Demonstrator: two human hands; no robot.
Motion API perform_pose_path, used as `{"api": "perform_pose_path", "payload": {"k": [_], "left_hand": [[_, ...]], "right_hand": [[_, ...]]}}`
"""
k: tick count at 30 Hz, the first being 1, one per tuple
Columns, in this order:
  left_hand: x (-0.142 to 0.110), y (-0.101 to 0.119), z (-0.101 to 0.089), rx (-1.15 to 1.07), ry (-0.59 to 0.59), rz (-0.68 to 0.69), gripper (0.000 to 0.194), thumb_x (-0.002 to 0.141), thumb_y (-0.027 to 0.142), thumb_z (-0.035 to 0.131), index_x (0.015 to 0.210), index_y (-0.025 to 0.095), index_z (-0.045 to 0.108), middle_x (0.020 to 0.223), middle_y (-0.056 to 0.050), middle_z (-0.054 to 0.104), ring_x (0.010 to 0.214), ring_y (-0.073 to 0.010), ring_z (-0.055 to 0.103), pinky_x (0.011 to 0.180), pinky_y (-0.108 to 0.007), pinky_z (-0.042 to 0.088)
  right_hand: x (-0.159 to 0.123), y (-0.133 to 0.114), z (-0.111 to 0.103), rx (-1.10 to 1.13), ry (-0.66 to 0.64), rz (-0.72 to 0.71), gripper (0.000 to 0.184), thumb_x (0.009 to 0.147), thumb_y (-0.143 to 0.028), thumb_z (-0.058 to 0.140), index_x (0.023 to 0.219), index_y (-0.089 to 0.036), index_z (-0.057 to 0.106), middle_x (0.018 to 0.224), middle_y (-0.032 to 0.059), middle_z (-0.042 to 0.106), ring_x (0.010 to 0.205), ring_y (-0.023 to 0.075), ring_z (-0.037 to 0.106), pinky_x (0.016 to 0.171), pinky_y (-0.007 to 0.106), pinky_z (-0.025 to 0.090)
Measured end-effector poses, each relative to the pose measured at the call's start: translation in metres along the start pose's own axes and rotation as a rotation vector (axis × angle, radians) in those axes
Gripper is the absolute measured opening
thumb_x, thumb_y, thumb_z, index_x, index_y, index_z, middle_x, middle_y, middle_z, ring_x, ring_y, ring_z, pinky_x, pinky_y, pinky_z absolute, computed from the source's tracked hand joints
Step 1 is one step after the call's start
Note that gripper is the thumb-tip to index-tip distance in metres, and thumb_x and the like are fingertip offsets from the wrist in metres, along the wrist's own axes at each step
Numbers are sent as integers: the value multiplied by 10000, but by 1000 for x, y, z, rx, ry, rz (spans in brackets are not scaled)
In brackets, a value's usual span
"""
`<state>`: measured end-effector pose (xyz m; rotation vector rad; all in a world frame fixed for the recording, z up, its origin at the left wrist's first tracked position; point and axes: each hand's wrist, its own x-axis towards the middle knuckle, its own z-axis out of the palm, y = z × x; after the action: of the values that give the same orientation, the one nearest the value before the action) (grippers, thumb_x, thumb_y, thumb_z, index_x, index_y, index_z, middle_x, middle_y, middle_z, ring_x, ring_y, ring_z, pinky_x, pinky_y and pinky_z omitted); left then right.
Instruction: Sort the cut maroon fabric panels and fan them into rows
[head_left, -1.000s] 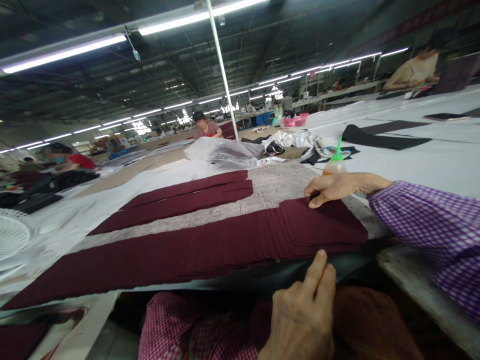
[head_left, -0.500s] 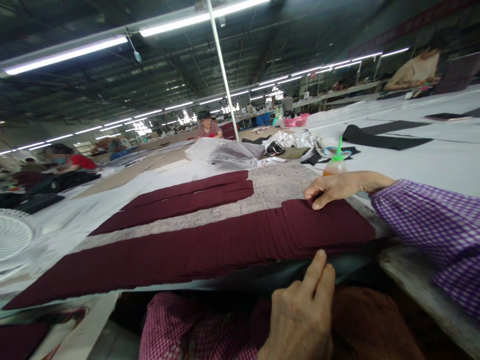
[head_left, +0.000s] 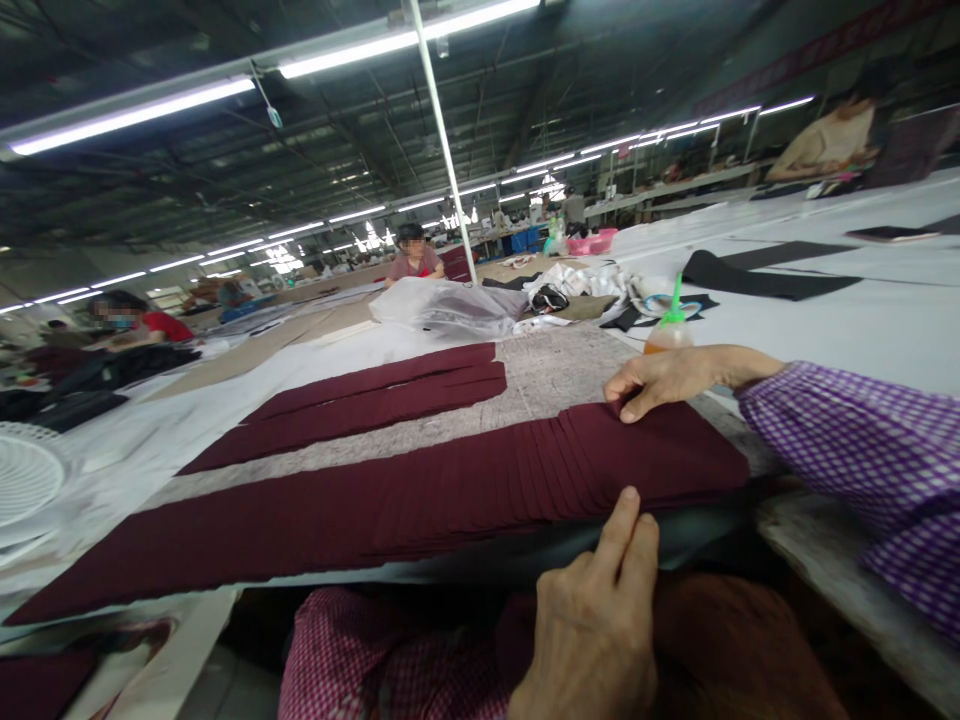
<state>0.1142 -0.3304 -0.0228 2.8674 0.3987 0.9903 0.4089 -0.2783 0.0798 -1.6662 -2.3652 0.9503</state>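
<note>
Right hand (head_left: 667,385), bare, reaching from a purple gingham sleeve (head_left: 847,450): fingers together and lightly curled, tips resting on the far edge of the stack, not visibly clamped on it. Left hand (head_left: 592,635), bare, rising from a pink gingham sleeve (head_left: 375,660): two fingers extended upward at the near edge of the same stack; thumb hidden, so whether it grips cannot be told. Hands well apart, the stack's right end between them.

Stack of maroon fabric pieces (head_left: 420,510): matte woven cloth, long tapering band of overlapping layers, lying flat on the worktop (head_left: 862,320), its edges fanned like fine pleats. Compared with the previous view, the left hand sits slightly further left, and the layers at the right end lie more evenly, with the raised corner gone.

Second maroon stack (head_left: 375,400): narrower band beyond, parallel, apart from the first. Mottled grey sheet (head_left: 540,380) beneath both. Dark sheet (head_left: 600,535) under the near edge.

Beyond: plastic cup with green straw (head_left: 670,332), just past the right hand; black fabric piece (head_left: 757,275); crumpled clear plastic bag (head_left: 446,305). Brown cloth (head_left: 735,650) at bottom, below the worktop edge. Co-worker (head_left: 412,258) at the far end, facing this way.
</note>
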Motion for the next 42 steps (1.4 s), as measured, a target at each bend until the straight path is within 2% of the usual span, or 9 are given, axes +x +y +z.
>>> {"api": "perform_pose_path", "payload": {"k": [8,13,18,20,23,27,30,34,42], "left_hand": [[9,-1,0,55,-70,-72,506,906,65,405,1393,48,541,1526,-155,431,743,-218,772,574,-350,656],[20,3,0,206,-278,-211,647,872,67,558,1501,158,433,1586,-124,324,701,-202,772,510,-329,642],[28,6,-3,280,-400,-252,649,876,41,560,1499,178,441,1587,-116,327,705,-183,771,537,-298,649],[28,7,-5,281,-404,-253,658,865,24,541,1497,174,445,1578,-125,349,694,-182,769,538,-298,651],[26,7,-5,268,-371,-250,653,852,15,521,1484,169,465,1564,-131,392,655,-181,761,514,-310,647],[22,8,-1,236,-252,-231,606,868,44,509,1464,148,487,1544,-139,454,597,-174,739,457,-314,623],[20,9,2,209,-179,-237,521,920,114,501,1441,134,506,1521,-132,508,570,-166,723,437,-308,606],[15,11,-5,135,-175,-252,437,968,171,477,1398,106,517,1532,-149,493,574,-181,719,436,-331,601],[2,8,-37,-171,-239,-235,270,940,147,503,1197,128,583,1515,-118,529,828,-273,757,601,-448,659]], "right_hand": [[3,5,-1,-48,-22,41,374,946,-509,618,796,-167,595,735,-31,562,693,157,566,702,316,474],[6,6,-1,-68,-13,82,359,815,-540,632,752,-190,586,708,-8,578,691,175,541,679,304,435],[6,10,2,-156,64,153,313,741,-506,643,781,-196,626,724,24,638,703,217,593,660,316,451],[4,11,1,-228,132,181,334,734,-500,668,860,-191,661,784,57,671,758,258,627,691,351,476],[-2,8,-3,-338,228,173,460,757,-499,685,1085,-176,699,1077,148,702,1000,363,643,870,477,495],[-2,-4,12,-362,220,66,536,949,-556,515,1383,-256,606,1433,92,587,1308,348,536,1117,501,406],[6,-13,49,-297,266,-47,579,1021,-591,366,1535,-332,431,1615,-2,372,1485,308,323,1236,525,254],[14,-16,89,-355,296,-115,615,1054,-548,288,1613,-301,216,1664,13,212,1526,300,171,1250,582,119],[13,-22,82,-476,234,-152,621,1072,-459,337,1605,-377,27,1679,-8,126,1527,287,122,1233,609,56]]}}
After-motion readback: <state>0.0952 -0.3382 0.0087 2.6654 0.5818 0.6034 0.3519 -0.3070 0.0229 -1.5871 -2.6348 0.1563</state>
